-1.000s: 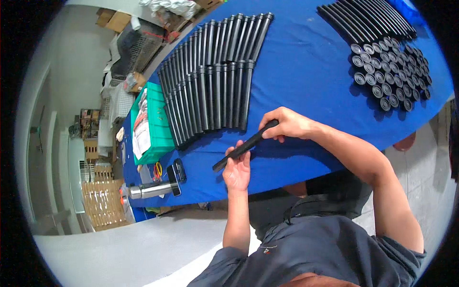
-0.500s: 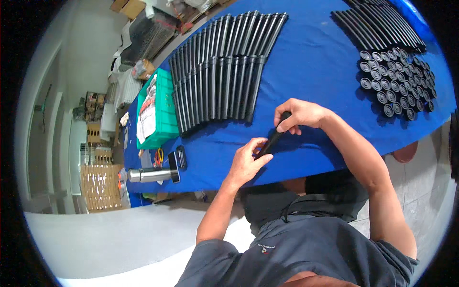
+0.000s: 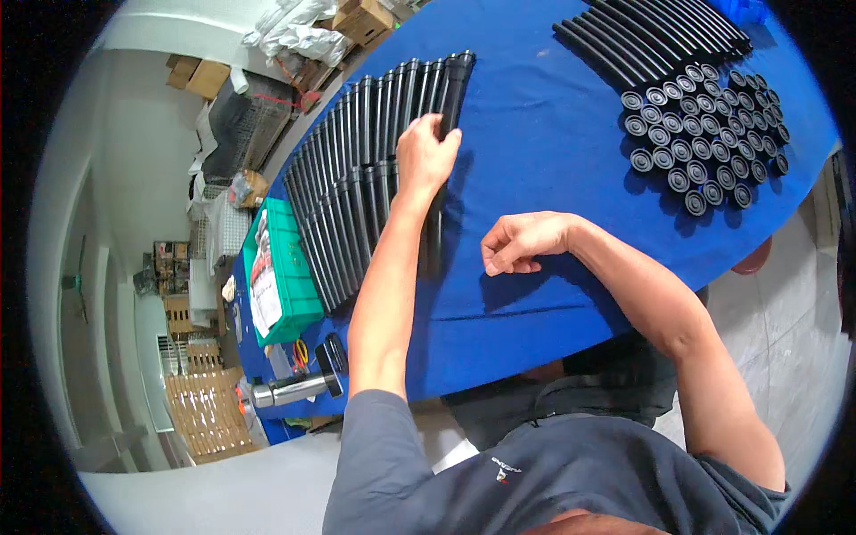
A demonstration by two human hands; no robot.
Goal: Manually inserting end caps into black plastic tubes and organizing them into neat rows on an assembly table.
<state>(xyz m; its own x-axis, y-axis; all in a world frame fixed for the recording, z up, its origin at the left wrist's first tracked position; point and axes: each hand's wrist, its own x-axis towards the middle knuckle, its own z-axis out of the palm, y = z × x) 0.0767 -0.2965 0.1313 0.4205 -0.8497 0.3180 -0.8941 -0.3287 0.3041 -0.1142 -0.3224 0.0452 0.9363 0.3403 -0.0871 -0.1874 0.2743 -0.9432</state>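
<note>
At the right end of two rows of black tubes (image 3: 352, 209), my left hand (image 3: 426, 153) is closed around a black tube (image 3: 457, 85), thumb on its right side. This tube lies against its neighbours in the far row, its collared end pointing away from me. Part of it is hidden under my fingers. Over the blue cloth, my right hand (image 3: 526, 242) hovers with its fingers curled in and the thumb against them. Nothing shows in it.
Round black ribbed caps (image 3: 695, 147) stand in a cluster at the right, with thinner black rods (image 3: 655, 40) beyond them. At the left are a green crate (image 3: 294, 285) with papers, a silver flask (image 3: 290, 390), a phone (image 3: 332, 357) and yellow-handled scissors (image 3: 300, 350). Blue cloth (image 3: 526, 98) covers the table.
My left hand has carried the black tube from in front of me, away and leftward to the far row's right end. My right hand has let go of it. The view has shifted.
</note>
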